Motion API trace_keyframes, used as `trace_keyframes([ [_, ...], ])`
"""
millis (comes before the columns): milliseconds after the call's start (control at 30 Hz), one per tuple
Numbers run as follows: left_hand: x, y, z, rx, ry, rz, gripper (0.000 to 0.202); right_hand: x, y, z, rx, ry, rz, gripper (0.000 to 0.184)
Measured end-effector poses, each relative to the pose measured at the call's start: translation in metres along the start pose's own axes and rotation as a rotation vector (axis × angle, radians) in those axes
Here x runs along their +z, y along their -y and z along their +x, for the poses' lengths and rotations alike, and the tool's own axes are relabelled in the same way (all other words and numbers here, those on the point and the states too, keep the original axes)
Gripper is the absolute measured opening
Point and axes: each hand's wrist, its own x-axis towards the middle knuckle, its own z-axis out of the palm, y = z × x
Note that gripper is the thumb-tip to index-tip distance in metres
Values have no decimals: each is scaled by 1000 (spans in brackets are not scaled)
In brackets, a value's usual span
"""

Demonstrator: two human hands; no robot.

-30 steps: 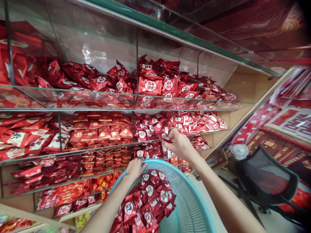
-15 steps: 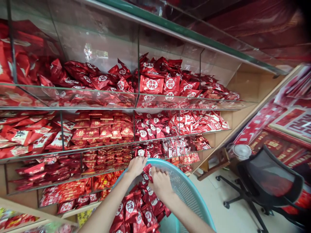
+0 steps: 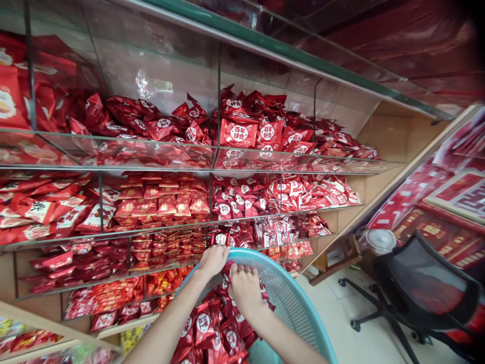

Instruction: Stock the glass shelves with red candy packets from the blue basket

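A turquoise plastic basket with perforated sides stands in front of me, holding a heap of small dark red snack packets with white round labels. My left hand is closed over its far rim. Inside the basket, just right of it, my right hand has its fingers curled down on a red packet; its fingertips are partly hidden. Directly beyond the rim, similar dark red packets lie in a glass-fronted shelf compartment.
Tiered shelves with glass dividers hold several kinds of red packets. A thick glass edge crosses above. To the right are a black mesh office chair, a wooden stool and red printed goods. Pale floor shows beside the basket.
My right hand has shifted slightly left and down, covering more of the packet by its fingers. My left hand stays on the rim. The view has turned a little.
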Motion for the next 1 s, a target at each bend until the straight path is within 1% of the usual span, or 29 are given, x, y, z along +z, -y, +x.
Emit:
trace_keyframes([
  [100,0,0,0,-12,3,-1,54,7,6,6,-4,-20,-19,19],
  [200,0,0,0,-8,-4,3,53,11,9,11,1,-7,-24,19],
  [333,0,-1,-1,-18,-3,16,51,10,10,14,10,28,-3,21],
  [467,-2,-3,-2,-29,1,8,50,8,10,11,0,31,20,16],
  [500,-2,-3,-2,-27,2,5,49,7,10,10,-1,31,21,17],
  [567,-3,-4,-3,-27,8,1,45,2,8,6,2,39,25,27],
  [633,-4,-4,-4,-34,21,4,42,-11,3,5,3,35,39,35],
  [667,-4,-4,-4,-36,24,7,41,-21,-3,6,-1,18,53,35],
  [767,-3,-3,-4,-28,25,14,41,-67,-30,18,-17,-92,126,33],
  [800,-2,-2,-3,-24,21,16,42,-85,-42,25,-11,-141,157,34],
  [900,0,-1,-2,-20,6,19,45,-131,-78,57,100,-290,198,38],
  [933,0,0,-2,-16,2,19,44,-141,-87,69,147,-325,188,36],
  [1000,1,1,-1,-8,-5,20,43,-153,-99,92,235,-328,147,34],
])
